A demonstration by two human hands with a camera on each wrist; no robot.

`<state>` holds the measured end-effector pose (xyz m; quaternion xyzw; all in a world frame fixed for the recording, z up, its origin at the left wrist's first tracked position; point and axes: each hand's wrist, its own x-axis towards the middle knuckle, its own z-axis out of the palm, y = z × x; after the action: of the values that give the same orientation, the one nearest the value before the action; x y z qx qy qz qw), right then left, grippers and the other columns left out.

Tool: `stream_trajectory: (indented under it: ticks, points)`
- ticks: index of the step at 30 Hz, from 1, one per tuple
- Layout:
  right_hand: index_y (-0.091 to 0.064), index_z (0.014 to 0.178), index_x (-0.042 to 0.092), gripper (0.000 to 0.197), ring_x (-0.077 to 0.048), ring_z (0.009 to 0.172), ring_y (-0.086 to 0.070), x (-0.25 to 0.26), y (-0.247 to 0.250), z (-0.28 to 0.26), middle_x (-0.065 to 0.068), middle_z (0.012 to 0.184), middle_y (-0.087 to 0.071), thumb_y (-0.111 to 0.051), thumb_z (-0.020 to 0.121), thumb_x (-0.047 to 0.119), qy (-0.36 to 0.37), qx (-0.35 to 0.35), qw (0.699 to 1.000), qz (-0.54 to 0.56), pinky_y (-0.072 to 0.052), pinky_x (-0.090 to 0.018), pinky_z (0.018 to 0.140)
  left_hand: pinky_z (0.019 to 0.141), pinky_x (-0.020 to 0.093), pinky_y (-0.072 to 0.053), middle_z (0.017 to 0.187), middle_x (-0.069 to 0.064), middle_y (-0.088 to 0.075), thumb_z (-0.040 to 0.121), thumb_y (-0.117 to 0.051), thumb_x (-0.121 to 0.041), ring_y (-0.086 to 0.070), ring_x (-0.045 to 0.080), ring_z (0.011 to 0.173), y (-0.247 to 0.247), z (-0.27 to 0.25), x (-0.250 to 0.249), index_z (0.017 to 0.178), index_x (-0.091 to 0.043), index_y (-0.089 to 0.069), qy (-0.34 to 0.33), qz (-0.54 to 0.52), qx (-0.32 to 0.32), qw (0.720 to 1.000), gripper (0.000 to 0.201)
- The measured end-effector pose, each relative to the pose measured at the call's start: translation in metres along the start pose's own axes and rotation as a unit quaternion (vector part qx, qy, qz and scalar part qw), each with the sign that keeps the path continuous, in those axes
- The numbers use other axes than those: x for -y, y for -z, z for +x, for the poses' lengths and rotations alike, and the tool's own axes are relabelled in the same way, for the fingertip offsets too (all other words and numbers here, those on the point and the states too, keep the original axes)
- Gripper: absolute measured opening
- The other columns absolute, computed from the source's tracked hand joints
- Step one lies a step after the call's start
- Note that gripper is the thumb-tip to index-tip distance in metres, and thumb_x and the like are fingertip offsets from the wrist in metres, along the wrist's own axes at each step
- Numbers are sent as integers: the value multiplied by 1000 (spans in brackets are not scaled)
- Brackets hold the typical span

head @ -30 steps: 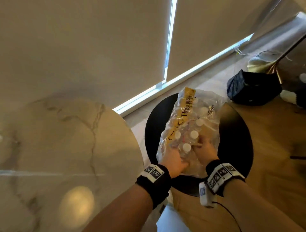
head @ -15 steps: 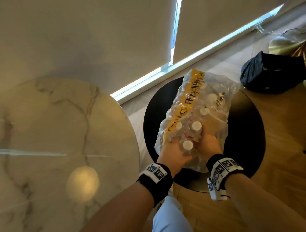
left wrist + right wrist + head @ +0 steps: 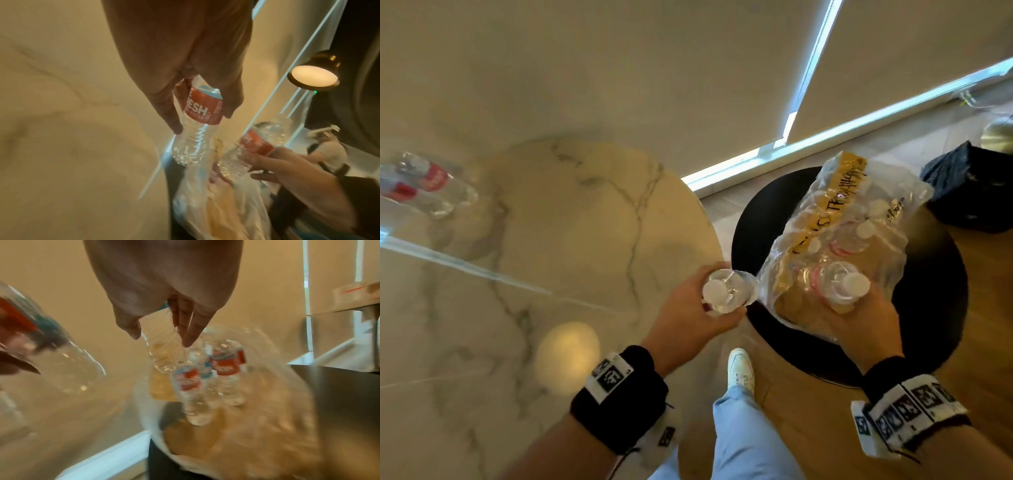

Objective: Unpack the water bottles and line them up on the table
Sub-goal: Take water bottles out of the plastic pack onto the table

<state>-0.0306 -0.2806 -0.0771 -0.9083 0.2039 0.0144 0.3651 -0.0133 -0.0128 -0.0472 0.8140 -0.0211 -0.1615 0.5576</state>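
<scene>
My left hand grips a clear water bottle with a red label and white cap, held upright between the marble table and the black stool. A second bottle is gripped by my right hand at the near end of the torn plastic pack; its clear body hangs just above the pack. Several more bottles stand inside the wrap. Two bottles stand on the table's far left.
The round black stool carries the pack, right of the marble table. A black bag lies on the wooden floor behind the stool. My leg and white shoe are between table and stool. A lit lamp shows in the left wrist view.
Both hands were reaching into the pack; now each has pulled a bottle out. My left hand has moved left toward the table with its bottle. The view has swung left and shows the table's bottles.
</scene>
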Motion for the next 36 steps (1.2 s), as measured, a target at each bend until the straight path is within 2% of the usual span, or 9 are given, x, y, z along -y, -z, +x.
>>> stream_trajectory:
  ticks: [4, 7, 11, 15, 19, 23, 27, 32, 36]
  points:
    - [-59, 99, 28, 44, -3, 78, -64, 82, -46, -46, 15, 84, -64, -67, 73, 63, 102, 76, 991, 32, -47, -12, 72, 79, 23, -57, 99, -14, -74, 75, -87, -37, -71, 2, 89, 90, -34, 22, 112, -33, -63, 37, 8, -100, 994, 45]
    - [-63, 96, 25, 36, 11, 78, -63, 146, -119, -77, 17, 80, -68, -81, 72, 45, 120, 149, 977, 94, -43, 0, 65, 81, 28, -58, 98, -12, -74, 75, -84, -43, -70, 5, 89, 159, -60, 48, 108, -32, -63, 61, 38, -144, 987, 40]
    - [-60, 106, 21, 44, -13, 84, -67, 208, -232, -105, 3, 96, -69, -77, 73, 43, 169, 209, 960, 80, -55, -27, 72, 85, 38, -59, 97, -11, -76, 71, -83, -52, -72, 6, 91, 243, -86, 100, 107, -34, -65, 115, 93, -177, 973, 44]
    - [-60, 109, 11, 44, -26, 85, -64, 247, -302, -125, -6, 98, -66, -73, 76, 38, 219, 219, 951, 9, -43, -26, 66, 87, 44, -58, 98, -12, -75, 66, -83, -53, -71, 8, 93, 290, -99, 145, 105, -35, -64, 151, 125, -177, 965, 47]
    - [-59, 118, 11, 52, -24, 95, -62, 253, -327, -134, -5, 106, -63, -71, 76, 39, 245, 228, 942, -11, -52, -33, 78, 88, 40, -58, 101, -11, -76, 68, -87, -48, -71, 6, 94, 296, -104, 164, 111, -34, -64, 150, 92, -174, 969, 51]
    - [-46, 135, 19, 70, -26, 109, -59, 250, -306, -131, -5, 126, -59, -75, 76, 42, 189, 296, 936, -1, -50, -38, 90, 89, 34, -53, 107, -13, -69, 63, -92, -45, -66, 6, 96, 286, -124, 175, 120, -29, -57, 227, 111, -101, 962, 68]
    - [-36, 145, 26, 78, -19, 122, -53, 221, -250, -118, 1, 138, -52, -70, 80, 53, 152, 309, 939, 22, -46, -35, 100, 89, 33, -52, 108, 3, -72, 73, -79, -59, -67, 21, 100, 258, -161, 174, 121, -10, -64, 342, 318, 44, 883, 70]
    - [-61, 112, 25, 23, -6, 89, -64, 128, -133, -84, 8, 100, -67, -59, 94, 39, 31, 68, 988, 133, -55, -28, 76, 76, 15, -54, 85, -15, -72, 81, -73, -52, -68, -2, 79, 150, -131, 101, 102, -34, -68, 192, 249, 65, 947, 28]
    - [-63, 107, 13, 22, -19, 86, -61, 36, -60, -32, 2, 91, -64, -53, 98, 30, -113, -61, 984, 125, -45, -31, 77, 75, 5, -48, 90, -14, -73, 91, -68, -41, -66, -6, 88, 21, -53, 29, 106, -27, -72, 76, 157, 100, 980, 21]
